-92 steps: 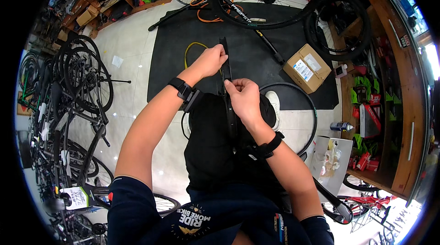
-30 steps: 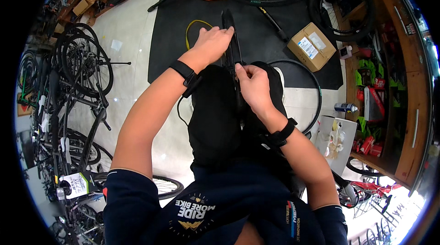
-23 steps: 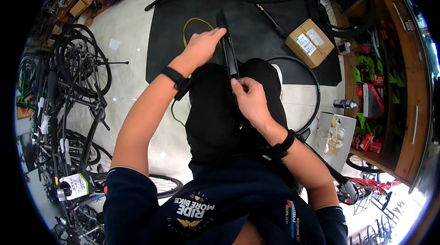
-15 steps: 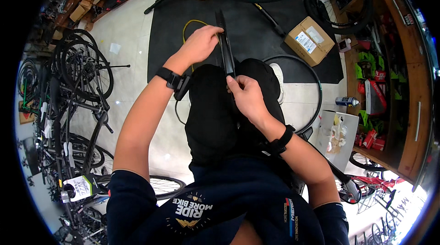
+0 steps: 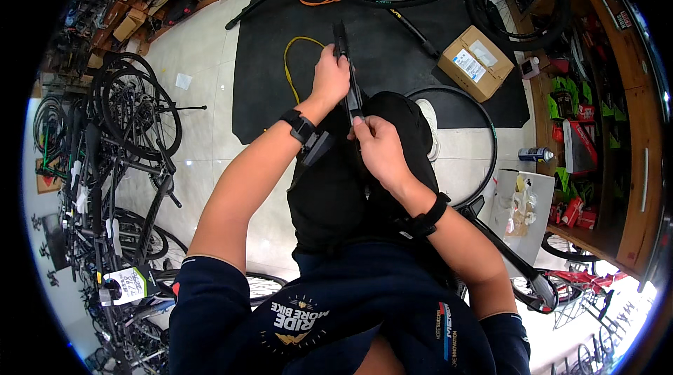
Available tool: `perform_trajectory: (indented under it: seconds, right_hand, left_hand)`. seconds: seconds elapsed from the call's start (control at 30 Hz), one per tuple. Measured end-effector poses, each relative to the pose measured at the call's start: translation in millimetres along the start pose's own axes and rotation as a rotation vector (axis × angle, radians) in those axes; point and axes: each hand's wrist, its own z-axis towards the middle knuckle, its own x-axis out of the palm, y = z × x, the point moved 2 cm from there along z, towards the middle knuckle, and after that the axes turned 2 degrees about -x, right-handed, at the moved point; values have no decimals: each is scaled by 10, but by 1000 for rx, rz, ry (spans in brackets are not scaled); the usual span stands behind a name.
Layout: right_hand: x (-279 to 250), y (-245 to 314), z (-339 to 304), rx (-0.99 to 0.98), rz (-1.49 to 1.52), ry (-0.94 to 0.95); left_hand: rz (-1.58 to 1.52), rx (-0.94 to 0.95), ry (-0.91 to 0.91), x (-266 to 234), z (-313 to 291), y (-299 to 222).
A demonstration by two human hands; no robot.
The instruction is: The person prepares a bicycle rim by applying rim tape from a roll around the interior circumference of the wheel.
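Mostly hidden: black strip (image 5: 346,70) (kind unclear) pinched by left hand (image 5: 331,75), right hand (image 5: 379,147).

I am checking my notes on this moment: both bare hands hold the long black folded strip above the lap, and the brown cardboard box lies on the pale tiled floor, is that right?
Not quite. The head view shows the brown cardboard box lying on the black floor mat, not the pale tiles. The rest holds: the left hand and right hand both hold the long black folded strip.
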Motion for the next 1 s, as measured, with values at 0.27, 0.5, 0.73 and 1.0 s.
perform_trajectory:
  seconds: [0.27,0.5,0.73,1.0]
  right_hand:
    - [26,69,-166,-13,-28,-101]
    - [-12,122,-246,47,-120,-74]
    - [15,-61,-360,100,-123,-86]
    - [-26,-253,-332,271,-118,-53]
  left_hand:
    - [-119,21,-49,35,384,153]
    - [-156,-32,29,-11,529,179]
    - [-135,-22,-111,-14,555,168]
    - [-118,-24,-60,7,627,189]
